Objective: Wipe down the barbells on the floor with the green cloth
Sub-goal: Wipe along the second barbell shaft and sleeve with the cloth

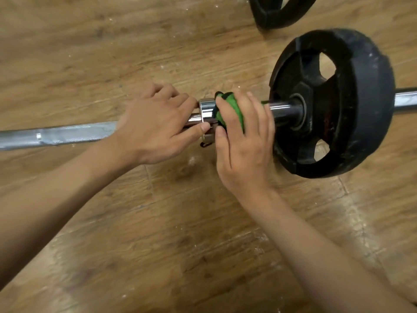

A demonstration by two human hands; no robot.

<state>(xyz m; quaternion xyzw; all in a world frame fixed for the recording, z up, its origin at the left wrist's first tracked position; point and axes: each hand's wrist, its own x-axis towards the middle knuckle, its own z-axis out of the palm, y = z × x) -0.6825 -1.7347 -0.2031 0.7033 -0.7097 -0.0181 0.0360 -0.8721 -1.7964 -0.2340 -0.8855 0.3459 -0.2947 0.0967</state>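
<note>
— Where's the cloth (234, 109)?
— Wrapped on the barbell (67, 134) between collar (206, 109) and plate (334, 102), gripped by the right hand (243, 141).
— And the left hand (155, 125)?
— Curled round the barbell just beside the collar. The barbell lies on the floor (180, 222).

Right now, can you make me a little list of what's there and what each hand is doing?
floor: wood
barbell: silver, runs left to right
black plate: on the barbell, right of the hands
second plate: black, cut off at the top edge
left hand: grips the barbell beside the shiny collar
right hand: holds the green cloth around the barbell, between collar and black plate
</note>
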